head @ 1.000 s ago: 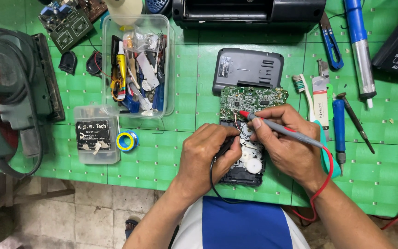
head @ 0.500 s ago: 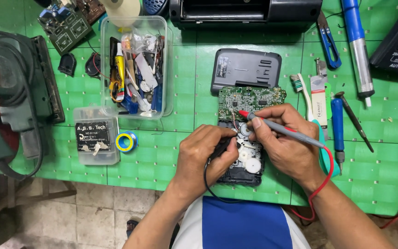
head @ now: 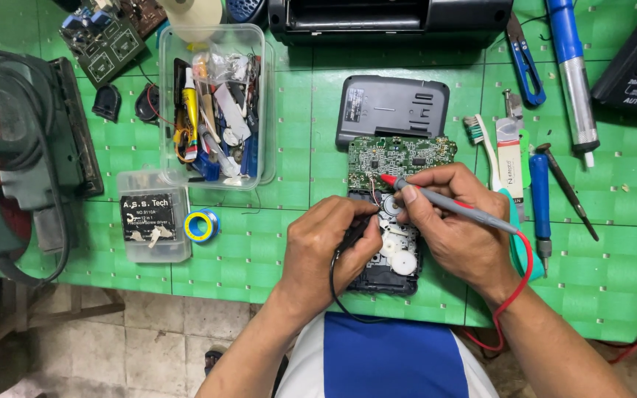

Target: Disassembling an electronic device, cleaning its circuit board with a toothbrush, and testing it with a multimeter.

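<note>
An opened black device [head: 388,269] with white plastic gears lies on the green mat, a green circuit board [head: 401,156] folded out above it. My right hand [head: 455,232] grips a grey test probe with a red tip [head: 436,197]; the tip touches thin wires at the board's lower edge. My left hand [head: 329,247] is closed on a black probe [head: 355,230], mostly hidden by the fingers, with its black lead looping down off the mat. Both hands rest on the device.
A grey cover [head: 392,107] lies above the board. A clear bin of tools [head: 215,107], a small clear box [head: 152,217], a solder reel [head: 201,225] and a green power tool [head: 16,155] sit left. A toothbrush [head: 484,147], screwdrivers [head: 540,203] and blue snips [head: 523,63] lie right.
Both hands and probes stay at the same spot on the device; only the view has shifted slightly.
</note>
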